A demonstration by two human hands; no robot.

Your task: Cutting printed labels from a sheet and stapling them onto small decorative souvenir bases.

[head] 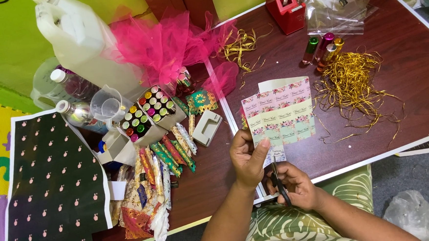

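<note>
1. Holding a sheet of stickers (278,113) at its near edge, the left hand (248,158) has its fingers folded round the paper, thumb on top, the grip closed on it.
2. The sheet is a pale rectangle printed with rows of small labels in pink and mint green, each with a little flower pattern and dark script too small to read. Its far part lies flat on the dark brown table (406,51), and a plain cream sheet shows just behind its top edge.
3. The right hand (296,184) is closed on a pair of black scissors (278,181), fingers through the handles. The blades point up at the sheet's near edge, just beside the left thumb; how far apart the blades stand I cannot tell.
4. Both hands hover over the near edge of the table, above a green leaf-patterned cloth (298,226).
5. Right of the sheet lies a tangle of gold thread (354,86), with small shiny bottles (324,48) just beyond it.
6. To the left are a box of little coloured bottles (148,111), a white stapler (207,127), pink net fabric (164,45) and a black patterned sheet (56,187).
</note>
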